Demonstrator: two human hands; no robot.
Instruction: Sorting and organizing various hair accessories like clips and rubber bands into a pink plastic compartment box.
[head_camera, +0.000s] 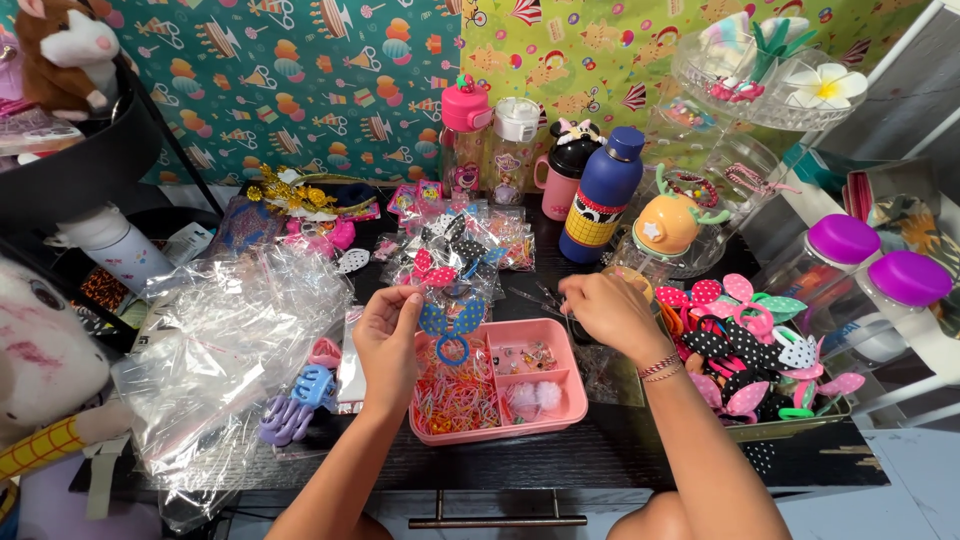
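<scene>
The left hand (388, 335) pinches a blue bow hair tie (451, 325) hanging upright above the pink tray (570, 400), while the right hand (610, 312), fingers curled together, rests just beside it.

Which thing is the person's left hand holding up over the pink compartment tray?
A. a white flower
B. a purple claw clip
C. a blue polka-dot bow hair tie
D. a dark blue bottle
C: the left hand pinches a blue polka-dot bow hair tie above the pink compartment tray, while the purple claw clip lies on the table beside it.
</scene>
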